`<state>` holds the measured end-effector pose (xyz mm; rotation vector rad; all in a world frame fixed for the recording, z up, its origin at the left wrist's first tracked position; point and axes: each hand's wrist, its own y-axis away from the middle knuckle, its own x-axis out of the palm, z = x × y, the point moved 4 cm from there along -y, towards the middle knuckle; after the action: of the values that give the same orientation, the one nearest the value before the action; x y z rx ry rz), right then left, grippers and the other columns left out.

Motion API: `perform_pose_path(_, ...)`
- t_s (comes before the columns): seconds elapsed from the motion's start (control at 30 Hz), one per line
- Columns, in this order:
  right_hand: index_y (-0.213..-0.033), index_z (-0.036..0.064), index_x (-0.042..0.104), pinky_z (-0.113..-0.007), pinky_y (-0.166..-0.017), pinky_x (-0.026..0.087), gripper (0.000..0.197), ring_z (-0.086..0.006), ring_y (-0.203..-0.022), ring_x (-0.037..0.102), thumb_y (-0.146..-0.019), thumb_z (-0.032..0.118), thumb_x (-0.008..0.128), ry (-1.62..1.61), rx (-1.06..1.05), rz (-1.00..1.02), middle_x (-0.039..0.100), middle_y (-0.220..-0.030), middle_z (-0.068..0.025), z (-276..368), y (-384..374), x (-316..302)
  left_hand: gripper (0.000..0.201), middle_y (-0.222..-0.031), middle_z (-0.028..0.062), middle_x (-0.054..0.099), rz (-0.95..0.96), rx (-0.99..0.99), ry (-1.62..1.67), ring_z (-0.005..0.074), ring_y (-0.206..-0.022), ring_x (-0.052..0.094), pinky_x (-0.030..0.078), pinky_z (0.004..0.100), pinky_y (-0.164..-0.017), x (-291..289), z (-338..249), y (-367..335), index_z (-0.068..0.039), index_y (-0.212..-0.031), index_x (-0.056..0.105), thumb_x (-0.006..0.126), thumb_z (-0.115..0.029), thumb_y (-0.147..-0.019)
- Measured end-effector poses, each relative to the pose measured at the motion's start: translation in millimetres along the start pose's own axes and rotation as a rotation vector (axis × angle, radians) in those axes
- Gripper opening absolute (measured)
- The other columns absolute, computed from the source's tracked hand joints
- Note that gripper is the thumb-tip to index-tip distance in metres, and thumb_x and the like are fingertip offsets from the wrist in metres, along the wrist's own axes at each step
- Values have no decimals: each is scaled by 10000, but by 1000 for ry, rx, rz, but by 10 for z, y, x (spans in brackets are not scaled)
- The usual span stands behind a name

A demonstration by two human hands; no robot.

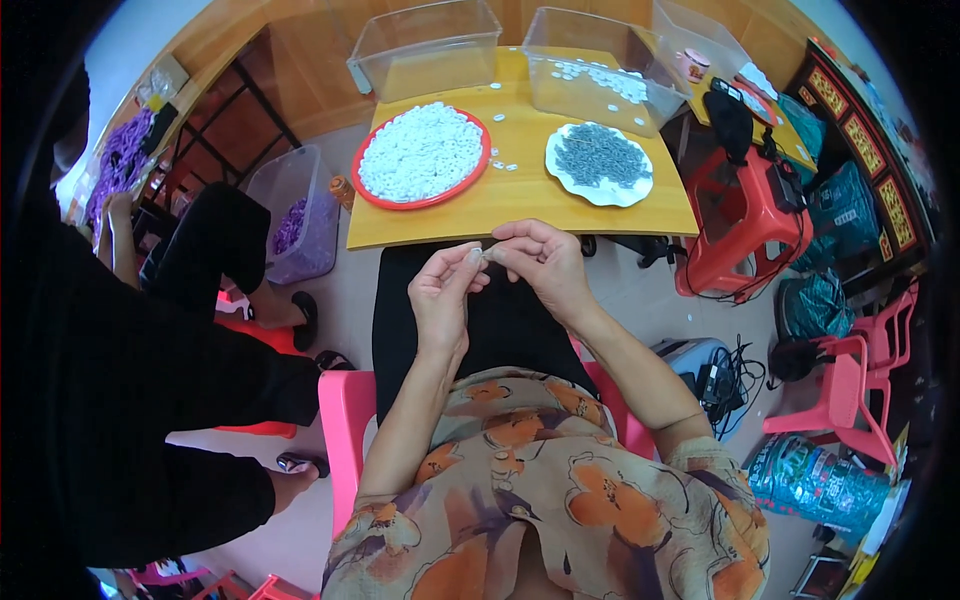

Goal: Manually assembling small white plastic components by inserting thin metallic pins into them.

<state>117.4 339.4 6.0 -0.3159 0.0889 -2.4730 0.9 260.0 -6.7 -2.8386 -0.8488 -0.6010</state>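
Note:
Both my hands meet above my lap, just short of the table's near edge. My left hand (443,298) is closed in a pinch on a small whitish piece (481,254), mostly covered by the fingertips. Against it, my right hand (552,268) pinches thumb to forefinger; what lies between those tips is too small to name. Ahead on the yellow table (515,222) are a red-rimmed round tray (487,150) heaped with small white pieces (425,150) and a white scalloped plate (610,198) piled with small grey pieces (600,155).
Two clear plastic bins (425,45) (600,75) stand at the table's back; white pieces lie scattered nearby. A red stool (745,225) with cables is at the right. On the left, a person in black (180,370) sits near a clear tub (310,235) holding purple pieces.

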Motion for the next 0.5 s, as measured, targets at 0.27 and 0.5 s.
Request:
perform_pose_path(0.27, -1002, -19, 623, -180, -582, 442, 186, -49, -646, 542, -846, 78, 596, 88, -6, 77, 652, -833, -49, 27, -35, -73, 159, -817, 59, 649, 19, -65, 30, 80, -688, 587, 444, 185, -630, 35, -26, 5, 6, -975, 624, 614, -78, -840)
perform_pose_path(0.5, -943, -19, 649, -192, -592, 464, 141, -67, -686, 579, -836, 55, 595, 57, 13, 131, 653, -823, -49, -33, -36, -49, 167, -817, 68, 646, 21, -80, 77, 88, -685, 589, 451, 189, -626, -15, 30, -38, 12, -994, 612, 599, -63, -845)
